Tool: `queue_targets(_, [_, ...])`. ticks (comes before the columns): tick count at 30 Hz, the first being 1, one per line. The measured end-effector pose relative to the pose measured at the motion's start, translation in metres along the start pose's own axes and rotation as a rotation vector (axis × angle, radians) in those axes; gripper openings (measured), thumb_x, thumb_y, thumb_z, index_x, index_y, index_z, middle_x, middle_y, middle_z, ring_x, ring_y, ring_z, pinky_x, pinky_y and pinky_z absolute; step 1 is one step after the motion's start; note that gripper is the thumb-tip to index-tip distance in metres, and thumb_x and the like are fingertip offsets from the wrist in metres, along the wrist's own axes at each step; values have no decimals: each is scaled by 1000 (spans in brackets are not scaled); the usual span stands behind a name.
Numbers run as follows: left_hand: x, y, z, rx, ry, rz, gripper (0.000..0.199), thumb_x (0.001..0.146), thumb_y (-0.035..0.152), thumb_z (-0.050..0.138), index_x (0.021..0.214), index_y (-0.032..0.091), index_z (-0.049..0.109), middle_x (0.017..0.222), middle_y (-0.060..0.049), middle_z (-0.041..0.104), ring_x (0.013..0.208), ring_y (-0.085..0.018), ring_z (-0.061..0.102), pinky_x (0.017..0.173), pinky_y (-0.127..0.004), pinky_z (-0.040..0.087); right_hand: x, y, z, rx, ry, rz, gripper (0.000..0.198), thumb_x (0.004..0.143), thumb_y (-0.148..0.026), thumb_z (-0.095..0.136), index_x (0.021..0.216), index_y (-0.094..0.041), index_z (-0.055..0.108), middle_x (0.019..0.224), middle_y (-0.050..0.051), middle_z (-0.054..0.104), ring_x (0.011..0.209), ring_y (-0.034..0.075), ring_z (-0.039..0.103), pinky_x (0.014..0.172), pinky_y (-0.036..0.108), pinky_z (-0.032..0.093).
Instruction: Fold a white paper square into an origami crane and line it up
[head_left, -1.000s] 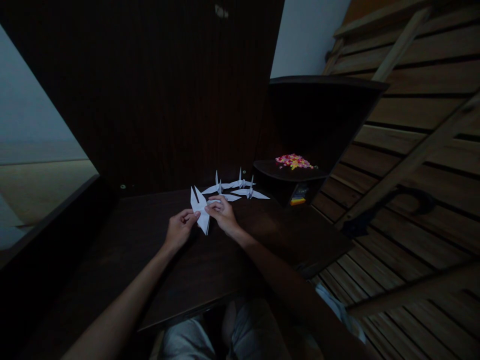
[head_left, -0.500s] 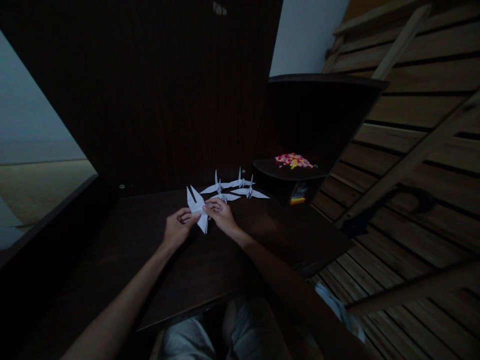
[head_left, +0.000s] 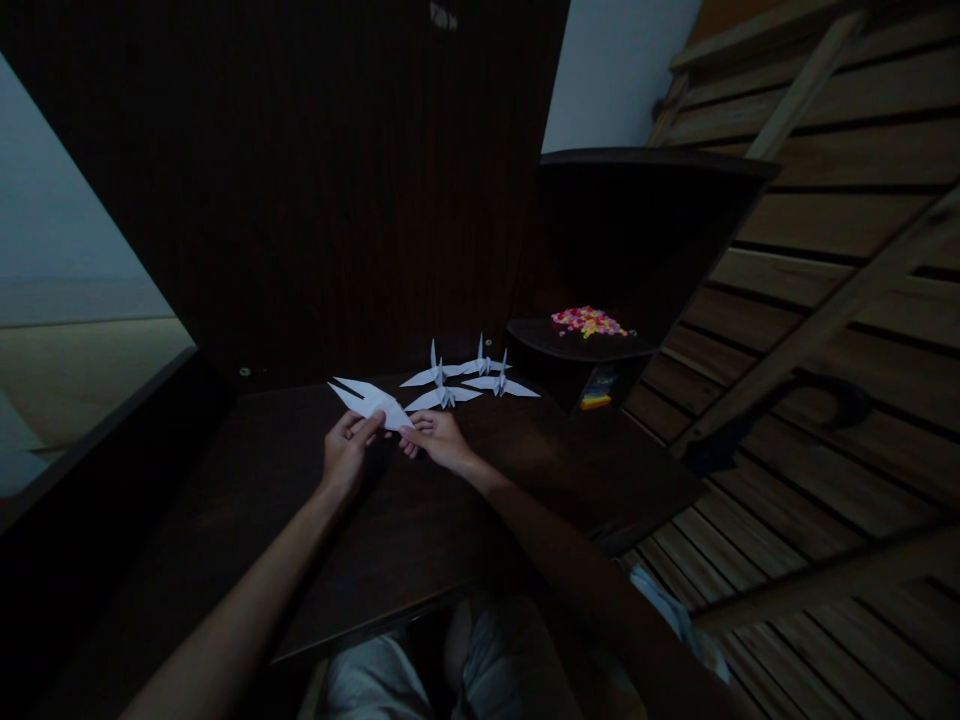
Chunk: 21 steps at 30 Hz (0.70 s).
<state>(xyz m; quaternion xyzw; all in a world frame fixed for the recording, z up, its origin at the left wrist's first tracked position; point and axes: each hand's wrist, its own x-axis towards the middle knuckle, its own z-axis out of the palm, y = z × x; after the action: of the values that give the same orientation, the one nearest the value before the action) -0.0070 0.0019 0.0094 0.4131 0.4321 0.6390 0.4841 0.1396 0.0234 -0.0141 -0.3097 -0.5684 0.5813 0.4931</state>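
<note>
Between my two hands is a folded piece of white origami paper [head_left: 369, 400], its two narrow points aimed to the upper left. My left hand [head_left: 349, 450] pinches its lower middle, thumb on top. At the right end, my right hand [head_left: 437, 438] grips the paper's tip between thumb and fingers. Just beyond my right hand, several finished white paper cranes [head_left: 501, 382] stand on the dark desk [head_left: 337, 560] with wings spread. Some of my fingertips are hidden behind the paper.
A heap of small pink, red and yellow pieces [head_left: 589, 321] lies on a corner shelf [head_left: 577, 348] to the right. Under it sits a small yellow-and-blue item [head_left: 596, 400]. A dark panel [head_left: 337, 200] rises behind the desk, and slatted wood [head_left: 810, 330] stands at right.
The folded paper has turned anticlockwise, so its split points now aim left instead of up. My right hand has shifted slightly down to the paper's other tip. The cranes stay put.
</note>
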Motion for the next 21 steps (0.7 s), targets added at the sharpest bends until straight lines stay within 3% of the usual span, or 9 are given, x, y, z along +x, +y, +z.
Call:
queue_targets(11, [3,3,0,-44,73,-53,33,56,39,82,58,13,62,62,-3,64,57,-12,56,56,-24,46,-2,-7,-2,-77,13,-60,42,69,-56,67,65,-14,64,60,3,63,48,9,53,47,23,44])
queue_targets(21, [4,2,-2,-91,45,-57,35,47,37,87,60,12,66,67,-5,68,68,-17,63,68,-29,49,0,-1,-3,-105,60,-117,49,67,-62,65,67,-13,64,61,5,65,47,11,56,46,24,46])
